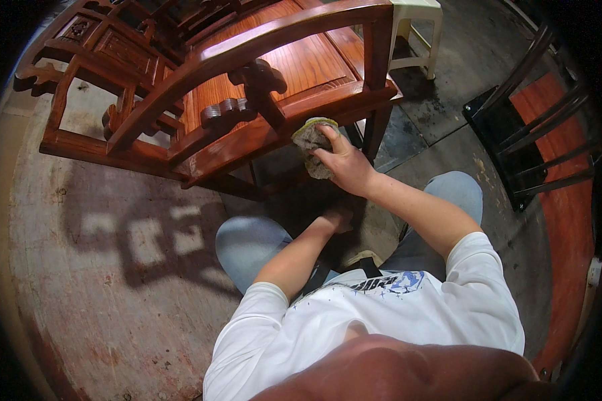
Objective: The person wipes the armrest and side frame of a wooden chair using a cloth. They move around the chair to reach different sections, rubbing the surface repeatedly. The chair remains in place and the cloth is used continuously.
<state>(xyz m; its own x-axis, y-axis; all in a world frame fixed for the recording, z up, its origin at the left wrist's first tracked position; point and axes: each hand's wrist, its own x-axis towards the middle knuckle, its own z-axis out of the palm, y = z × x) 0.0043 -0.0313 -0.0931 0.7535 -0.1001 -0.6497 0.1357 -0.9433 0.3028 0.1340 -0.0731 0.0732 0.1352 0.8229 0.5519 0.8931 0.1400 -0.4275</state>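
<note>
My right hand [345, 163] grips a crumpled grey cloth [317, 143] with a yellow-green edge. It holds the cloth right by the side rail [326, 108] of a glossy reddish-brown wooden armchair; whether they touch is unclear. Above that rail curves the armrest [281, 27], with a carved scroll-shaped support [263, 92] beneath it. The wood-grained seat [291, 65] shows through the gap, and the carved back stands to the left. My left hand [338, 220] hangs low between my knees, in shadow, and its fingers are too dim to make out.
A cream plastic stool [415, 35] stands behind the chair at the upper right. On the right, a black metal base plate with bars [511, 145] lies beside a red board [567, 225]. A worn, stained wooden board [105, 321] covers the left side, with the chair's shadow on it.
</note>
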